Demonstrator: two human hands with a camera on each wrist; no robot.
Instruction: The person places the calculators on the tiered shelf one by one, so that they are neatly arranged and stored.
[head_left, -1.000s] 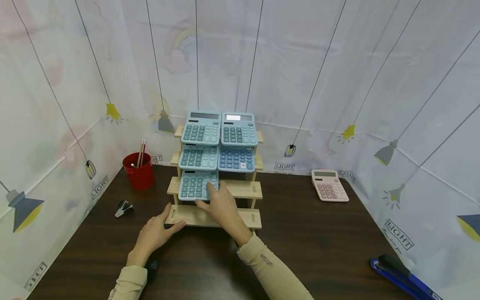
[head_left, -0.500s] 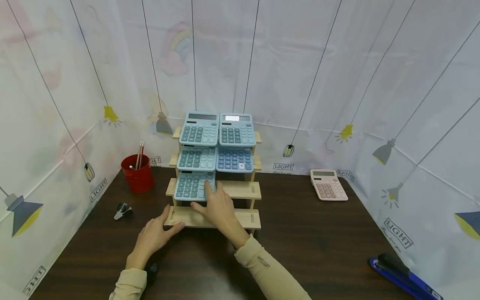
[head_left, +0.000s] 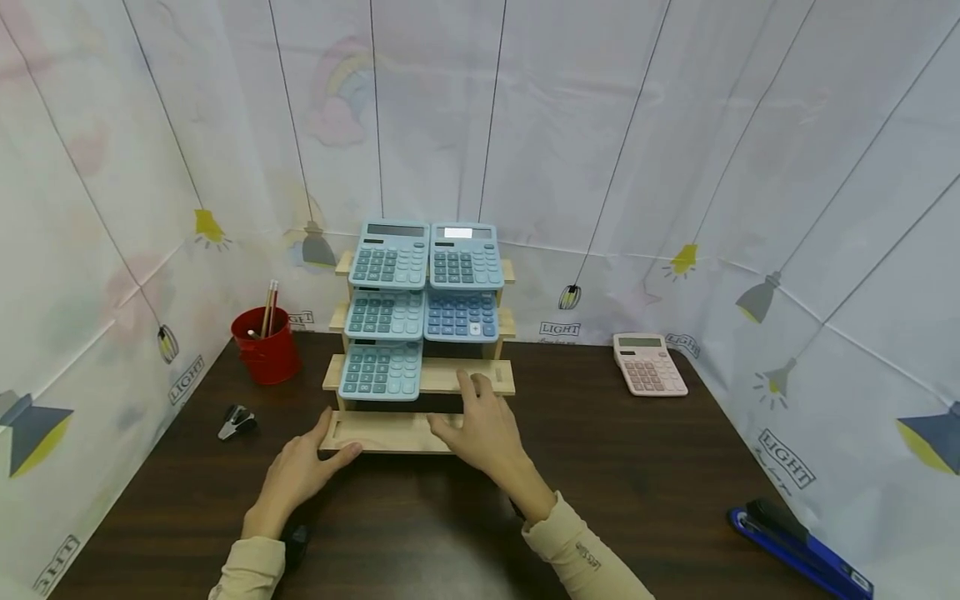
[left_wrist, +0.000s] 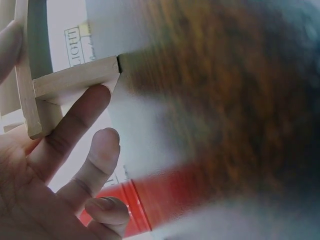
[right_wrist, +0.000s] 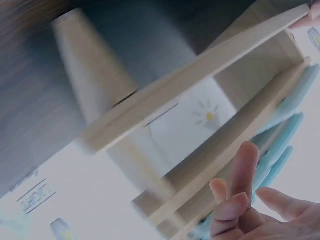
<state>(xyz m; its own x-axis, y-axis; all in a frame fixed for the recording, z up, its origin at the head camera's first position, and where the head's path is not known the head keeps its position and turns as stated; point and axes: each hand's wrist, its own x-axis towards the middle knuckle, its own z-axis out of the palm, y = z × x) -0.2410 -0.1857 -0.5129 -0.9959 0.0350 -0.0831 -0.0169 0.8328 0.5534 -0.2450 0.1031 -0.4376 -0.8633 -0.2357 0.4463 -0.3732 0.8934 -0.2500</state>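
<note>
A stepped wooden rack [head_left: 390, 432] stands on the dark table, its bottom step bare. On the step above, a light blue calculator [head_left: 380, 372] lies at the left. Two calculators fill the middle step, a light blue one [head_left: 384, 315] and a deeper blue one [head_left: 461, 317]. Two more light blue ones [head_left: 389, 254] lean on the top step. My left hand [head_left: 298, 468] grips the bottom step's left end, thumb at the front and fingers along the wooden end piece [left_wrist: 75, 80]. My right hand [head_left: 487, 429], fingers loosely bent and holding nothing, hovers over the rack's lower right.
A red bucket [head_left: 268, 354] with pencils stands left of the rack, a staple remover [head_left: 237, 422] in front of it. At the right lie a pink calculator [head_left: 650, 365] and a blue stapler [head_left: 798, 546]. Printed cloth [head_left: 600, 150] hangs round the table.
My right hand has let go of the light blue calculator on the second step from the bottom and moved right. That calculator shifted slightly left earlier. The left hand stays on the rack.
</note>
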